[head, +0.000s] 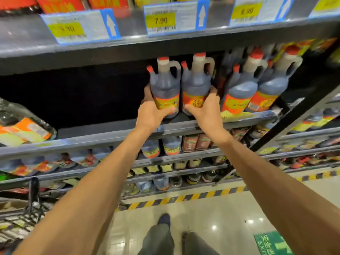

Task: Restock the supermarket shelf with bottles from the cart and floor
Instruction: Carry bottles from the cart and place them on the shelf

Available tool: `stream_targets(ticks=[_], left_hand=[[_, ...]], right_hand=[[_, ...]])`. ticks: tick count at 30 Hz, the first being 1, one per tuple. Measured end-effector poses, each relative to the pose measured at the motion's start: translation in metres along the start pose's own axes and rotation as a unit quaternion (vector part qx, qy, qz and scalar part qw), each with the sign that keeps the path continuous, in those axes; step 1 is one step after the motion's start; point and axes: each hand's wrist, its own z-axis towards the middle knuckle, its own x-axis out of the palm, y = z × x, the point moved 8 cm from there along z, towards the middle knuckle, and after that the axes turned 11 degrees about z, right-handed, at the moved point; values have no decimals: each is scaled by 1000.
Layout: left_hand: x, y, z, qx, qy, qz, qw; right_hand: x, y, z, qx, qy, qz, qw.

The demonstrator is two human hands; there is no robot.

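Observation:
Two dark sauce jugs with red caps and orange labels stand side by side on the middle shelf (184, 126). My left hand (152, 111) grips the left jug (165, 85) low around its label. My right hand (206, 111) grips the right jug (196, 83) the same way. Both jugs are upright, their bases at the shelf's front edge. Two more jugs of the same kind (241, 89) lean to the right of them. The shelf space left of my hands is dark and bare.
A clear-wrapped pack with orange labels (27, 126) lies at the far left of the shelf. Price tags (160, 20) hang on the shelf above. Lower shelves hold several bottles. A cart (22, 218) sits at lower left. My feet stand on the tiled floor by hazard striping (184, 198).

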Motion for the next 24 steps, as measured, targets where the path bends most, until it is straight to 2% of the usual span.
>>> stream_targets(ticks=[5, 12, 19, 24], left_hand=[[7, -3, 14, 17, -21, -24, 999], [31, 6, 45, 19, -49, -46, 998], [41, 7, 83, 30, -57, -29, 998], [48, 8, 95, 51, -63, -46, 996]], right_hand=[[10, -8, 24, 12, -15, -5, 1000], [28, -23, 54, -1, -76, 55, 996], [32, -19, 88, 13, -75, -43, 996], [38, -23, 102, 9, -79, -63, 995]])
